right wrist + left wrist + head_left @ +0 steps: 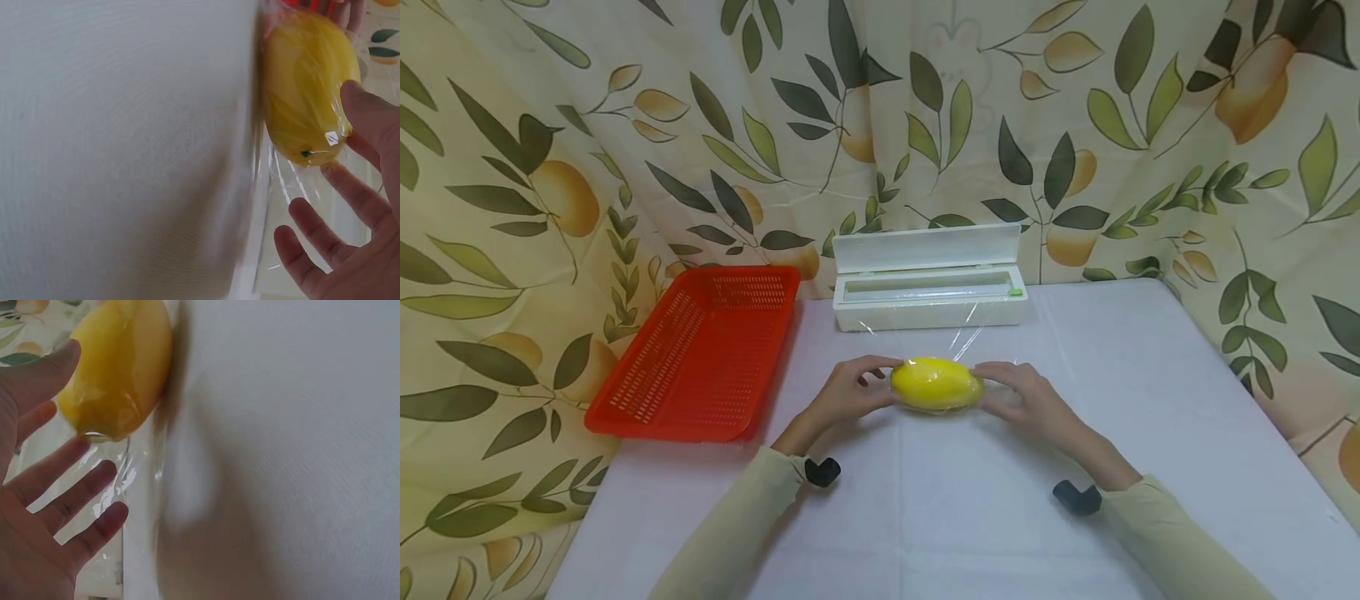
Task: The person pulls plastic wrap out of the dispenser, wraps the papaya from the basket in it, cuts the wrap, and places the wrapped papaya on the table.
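A yellow oval fruit (937,384), mango-like, lies sideways on the table, wrapped in clear cling film (297,169). A small green stem spot shows at its right end in the right wrist view. My left hand (850,390) holds its left end between thumb and fingertips, the other fingers spread. At the opposite end my right hand (1028,402) holds it likewise, thumb (365,109) on the film. Film runs back from the fruit to a white cling film dispenser (925,315) with its lid raised and a green slider on its front right.
A red plastic basket (767,367) with slotted walls stands at the left of the table. White cloth covers the table (970,517). A curtain (917,150) printed with leaves and fruit hangs behind and at both sides.
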The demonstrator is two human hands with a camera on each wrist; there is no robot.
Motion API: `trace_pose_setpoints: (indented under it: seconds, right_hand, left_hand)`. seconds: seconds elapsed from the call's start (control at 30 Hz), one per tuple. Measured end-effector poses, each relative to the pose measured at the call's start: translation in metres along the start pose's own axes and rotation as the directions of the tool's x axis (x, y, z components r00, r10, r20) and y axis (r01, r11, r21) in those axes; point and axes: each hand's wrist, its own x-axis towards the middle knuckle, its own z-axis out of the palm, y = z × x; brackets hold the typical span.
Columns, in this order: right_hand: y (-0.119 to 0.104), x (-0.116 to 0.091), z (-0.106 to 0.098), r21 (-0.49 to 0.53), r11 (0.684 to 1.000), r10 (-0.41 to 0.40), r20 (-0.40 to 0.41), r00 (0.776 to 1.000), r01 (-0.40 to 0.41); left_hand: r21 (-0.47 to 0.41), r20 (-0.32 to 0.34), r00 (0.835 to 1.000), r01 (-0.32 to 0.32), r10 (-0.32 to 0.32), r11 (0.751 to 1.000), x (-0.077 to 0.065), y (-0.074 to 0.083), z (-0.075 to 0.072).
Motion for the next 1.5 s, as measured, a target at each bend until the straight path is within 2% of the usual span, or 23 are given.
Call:
trace_pose_setpoints:
  seconds: [0.13, 0.23, 0.3, 0.5, 0.67, 0.87, 1.07, 1.2, 1.33, 1.5]
  right_hand:
    - [0.001, 0.002, 0.003, 0.008, 1.0, -0.01, 0.006, 1.0, 0.01]
    - [0.001, 0.005, 0.005, 0.018, 1.0, -0.005, 0.014, 1.0, 0.004]
    - [0.001, 0.006, 0.007, 0.022, 1.0, 0.011, 0.023, 1.0, -0.012]
    - [0.001, 0.009, 0.01, -0.007, 0.999, 0.041, 0.018, 0.999, -0.041]
    - [0.002, 0.01, 0.011, -0.034, 0.998, 0.045, 0.002, 0.999, -0.045]
    - [0.003, 0.013, 0.01, -0.033, 0.997, 0.07, 0.016, 0.997, -0.069]
    - [0.006, 0.018, 0.006, -0.019, 0.994, 0.112, 0.076, 0.991, -0.111]
    - [0.009, 0.025, 0.002, -0.01, 0.988, 0.151, 0.131, 0.98, -0.151]
    - [0.015, 0.033, -0.001, -0.004, 0.985, 0.168, 0.19, 0.967, -0.171]
    - [0.023, 0.043, -0.006, 0.005, 0.984, 0.174, 0.22, 0.96, -0.18]
  left_hand:
    - [0.052, 0.002, 0.995, -0.095, 0.095, 0.994, 0.004, -0.002, 0.004]
    - [0.076, -0.003, 0.992, -0.129, 0.129, 0.989, 0.007, -0.001, 0.006]
    - [0.097, 0.001, 0.994, -0.113, 0.113, 0.989, 0.009, -0.001, 0.008]
    - [0.172, 0.018, 1.0, -0.001, -0.002, 0.985, 0.013, 0.002, 0.014]
    - [0.212, 0.002, 1.0, 0.027, -0.028, 0.977, 0.014, 0.006, 0.015]
    - [0.191, -0.006, 0.999, 0.045, -0.045, 0.981, 0.014, 0.009, 0.013]
    - [0.19, 0.021, 0.999, 0.043, -0.047, 0.981, 0.018, 0.003, 0.011]
    - [0.181, 0.049, 0.993, 0.096, -0.106, 0.979, 0.024, -0.001, 0.01]
    - [0.156, 0.083, 0.98, 0.166, -0.18, 0.974, 0.032, -0.004, 0.007]
    - [0.141, 0.106, 0.972, 0.195, -0.211, 0.971, 0.041, -0.005, 0.004]
